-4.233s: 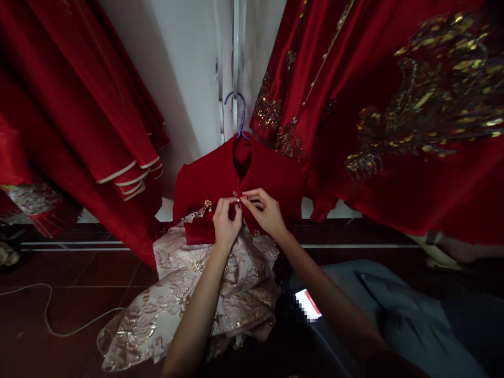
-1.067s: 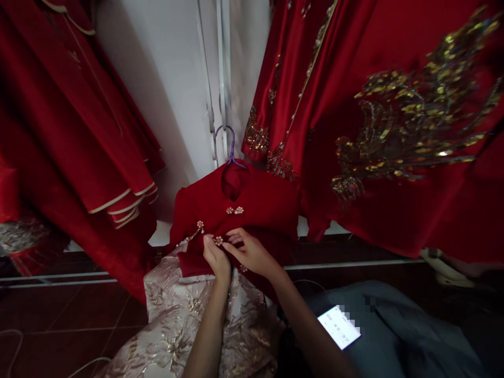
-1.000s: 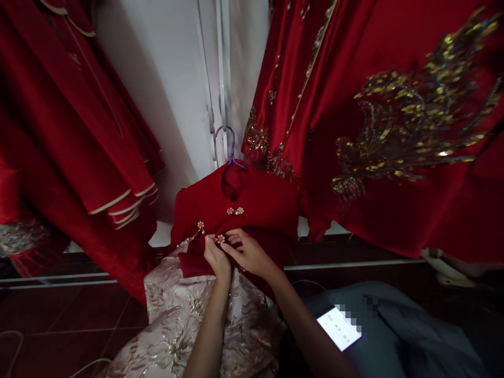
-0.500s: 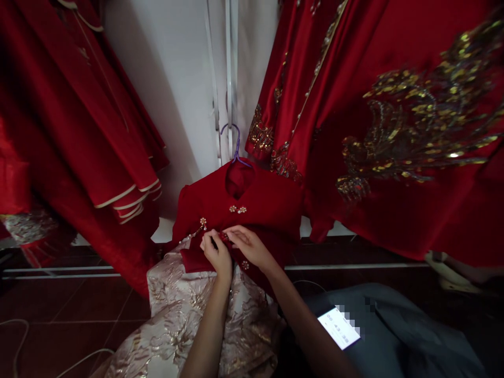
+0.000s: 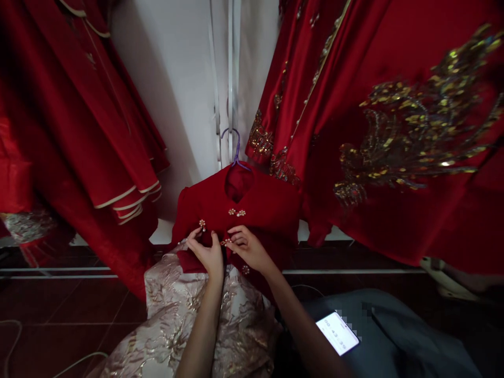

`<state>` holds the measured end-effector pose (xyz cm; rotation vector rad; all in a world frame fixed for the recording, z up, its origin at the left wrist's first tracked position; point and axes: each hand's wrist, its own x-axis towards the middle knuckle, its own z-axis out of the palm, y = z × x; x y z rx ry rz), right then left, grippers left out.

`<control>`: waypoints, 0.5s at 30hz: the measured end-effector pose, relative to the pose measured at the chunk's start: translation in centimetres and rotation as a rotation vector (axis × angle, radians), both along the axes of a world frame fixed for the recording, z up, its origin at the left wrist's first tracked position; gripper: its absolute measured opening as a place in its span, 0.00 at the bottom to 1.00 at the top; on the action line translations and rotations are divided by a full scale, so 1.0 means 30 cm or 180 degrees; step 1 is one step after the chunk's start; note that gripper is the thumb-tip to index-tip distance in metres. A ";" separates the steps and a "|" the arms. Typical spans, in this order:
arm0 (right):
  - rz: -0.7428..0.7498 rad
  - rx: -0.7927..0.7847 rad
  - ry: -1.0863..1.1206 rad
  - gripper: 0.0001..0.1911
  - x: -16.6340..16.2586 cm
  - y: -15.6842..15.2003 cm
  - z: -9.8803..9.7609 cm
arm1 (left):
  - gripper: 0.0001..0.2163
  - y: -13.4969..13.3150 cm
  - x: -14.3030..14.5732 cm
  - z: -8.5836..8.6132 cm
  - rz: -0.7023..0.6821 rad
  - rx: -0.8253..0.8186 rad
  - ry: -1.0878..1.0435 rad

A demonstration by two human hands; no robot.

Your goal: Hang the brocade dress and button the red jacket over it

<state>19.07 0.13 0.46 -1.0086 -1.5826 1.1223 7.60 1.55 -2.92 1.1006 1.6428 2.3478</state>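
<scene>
A red jacket point(image 5: 268, 205) hangs on a purple hanger point(image 5: 237, 147), its front edges parted low down. Flower-shaped bead fasteners dot the front: a joined pair point(image 5: 237, 212) below the neck, one point(image 5: 202, 224) at the left and one point(image 5: 246, 269) lower right. My right hand point(image 5: 250, 251) pinches a small beaded button fastener point(image 5: 226, 242) at the front opening. Left of it, my left hand point(image 5: 207, 256) has thumb and forefinger spread apart over the red cloth, near the left flower. Nothing shows between those fingers.
A pale brocade skirt point(image 5: 173, 325) lies below the jacket. Red garments point(image 5: 90, 142) hang at the left, and a gold-sequinned red one point(image 5: 378, 226) at the right. A lit phone point(image 5: 337, 333) rests on grey-blue cloth point(image 5: 394, 325). White rails point(image 5: 232, 68) rise behind.
My left hand's fingers have come away from the right hand's and spread apart, shifting left. My right hand stays near the same spot, with the beaded fastener now showing at its fingertips.
</scene>
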 end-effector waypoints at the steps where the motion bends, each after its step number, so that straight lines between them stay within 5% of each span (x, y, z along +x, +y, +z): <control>1: -0.0100 0.0066 -0.0072 0.16 -0.004 0.001 -0.004 | 0.15 0.001 0.000 -0.002 -0.0051 0.0028 -0.0037; 15: -0.0424 0.0152 -0.0135 0.16 -0.004 0.022 -0.025 | 0.14 0.028 -0.019 -0.015 -0.0905 0.0226 -0.0973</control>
